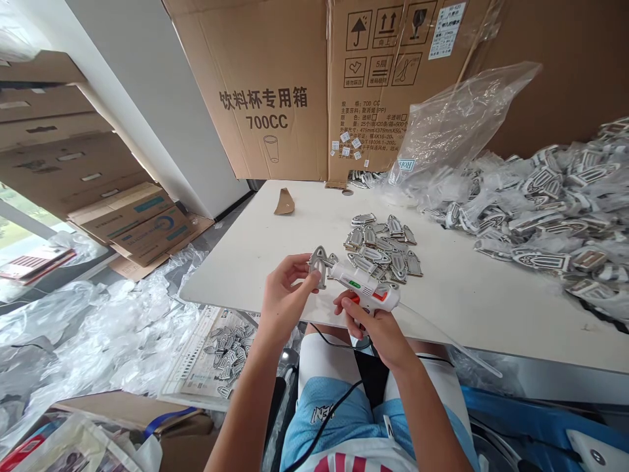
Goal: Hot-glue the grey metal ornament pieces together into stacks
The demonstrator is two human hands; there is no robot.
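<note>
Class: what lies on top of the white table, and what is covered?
On the table lie a cardboard scrap, a pile of grey pieces and a heap of bagged pieces with a clear bag against it. Hidden: the surface under pile and heap, and the heap's inside.

Bright daylight (slightly warped edges)

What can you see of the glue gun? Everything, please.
The glue gun is white and plastic-looking, with green and red patches on its side and a red-orange trigger. A long, pale, translucent stick juts from its rear. The right hand grips its handle, largely hiding it, near the edge of the white table. Its nozzle points toward a grey frame in the left hand; contact is unclear.
</note>
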